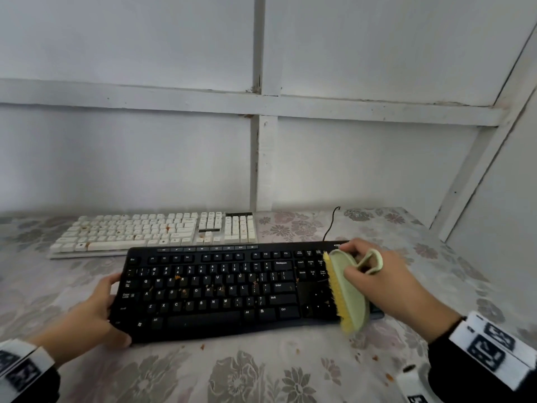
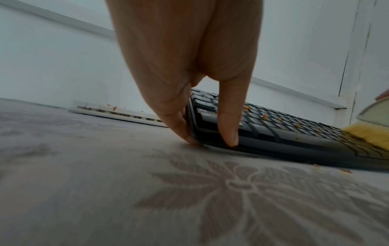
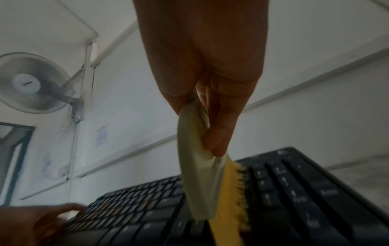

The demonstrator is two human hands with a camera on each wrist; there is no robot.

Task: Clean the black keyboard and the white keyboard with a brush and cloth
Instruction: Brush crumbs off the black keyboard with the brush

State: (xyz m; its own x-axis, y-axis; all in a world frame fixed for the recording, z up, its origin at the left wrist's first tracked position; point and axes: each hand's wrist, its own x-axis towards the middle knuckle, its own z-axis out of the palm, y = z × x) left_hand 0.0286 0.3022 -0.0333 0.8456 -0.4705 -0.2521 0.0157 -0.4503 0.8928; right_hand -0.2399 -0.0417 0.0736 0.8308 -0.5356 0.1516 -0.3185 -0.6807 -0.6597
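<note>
The right hand (image 1: 386, 282) grips the pale green brush (image 1: 350, 289) by its looped handle, fingers curled round it, and holds it on edge with the yellow bristles turned left against the number-pad end of the black keyboard (image 1: 220, 289). The left hand (image 1: 96, 312) clasps that keyboard's left end: in the left wrist view the thumb (image 2: 228, 119) lies on top of the keys near the corner and the fingers (image 2: 179, 123) run down the side edge to the flowered tablecloth (image 1: 261, 370). The keyboard's near edge rests on the cloth while its far edge looks slightly raised. Orange crumbs (image 1: 177, 277) dot its keys and the cloth in front. The white keyboard (image 1: 157, 232) lies just behind, against the wall, also speckled. The number pad is largely hidden behind the brush. The right wrist view is blurred, so key legends are unreadable there. No cleaning cloth can be made out. Open tabletop lies to the right of the black keyboard and in front of it
</note>
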